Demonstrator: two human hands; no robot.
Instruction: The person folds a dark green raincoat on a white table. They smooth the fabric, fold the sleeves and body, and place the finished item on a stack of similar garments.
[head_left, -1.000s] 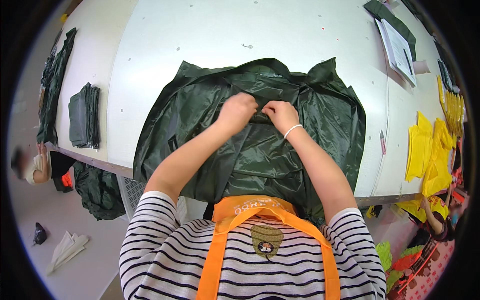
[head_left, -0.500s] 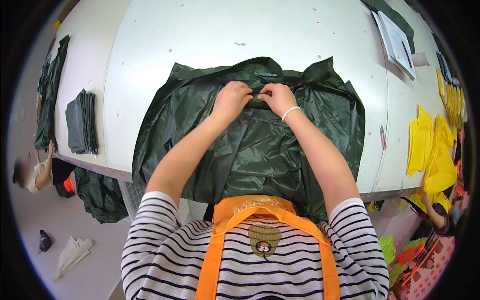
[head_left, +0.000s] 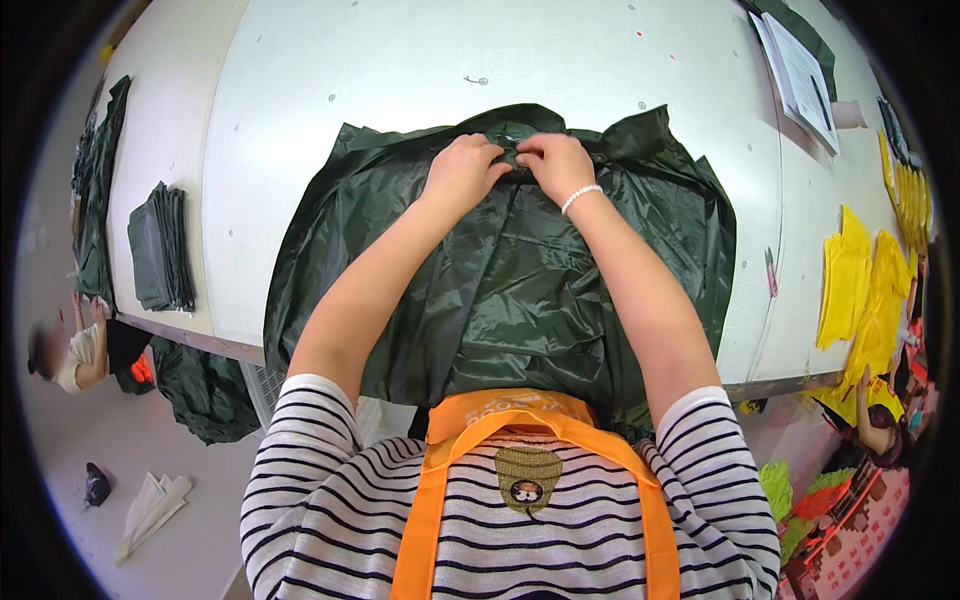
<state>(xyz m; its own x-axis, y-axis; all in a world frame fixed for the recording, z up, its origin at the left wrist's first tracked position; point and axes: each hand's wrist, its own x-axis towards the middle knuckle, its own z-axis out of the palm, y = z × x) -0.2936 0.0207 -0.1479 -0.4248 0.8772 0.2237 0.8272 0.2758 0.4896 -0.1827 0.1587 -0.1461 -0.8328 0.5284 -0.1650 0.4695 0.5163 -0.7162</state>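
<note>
A dark green coated garment (head_left: 530, 290), shiny and creased, lies spread on the white table and hangs over its front edge toward me. My left hand (head_left: 465, 172) pinches the garment close to its collar, fingers bent. Just to the right, my right hand (head_left: 556, 166), with a white beaded bracelet at the wrist, pinches the same part. The fingertips of both hands are close together, and the small piece between them is too small to make out. Part of the collar stands up behind the hands.
A folded green stack (head_left: 160, 248) lies at left, with a long green garment (head_left: 98, 200) beyond it. At right are small snips (head_left: 771, 272), yellow garments (head_left: 842, 280) and papers with a pen (head_left: 798, 85). People work at both sides. The table's front edge (head_left: 790, 386) runs before me.
Both hands have shifted slightly away from me, toward the collar's upper edge, still pinching the garment. The garment's collar has moved a little with them.
</note>
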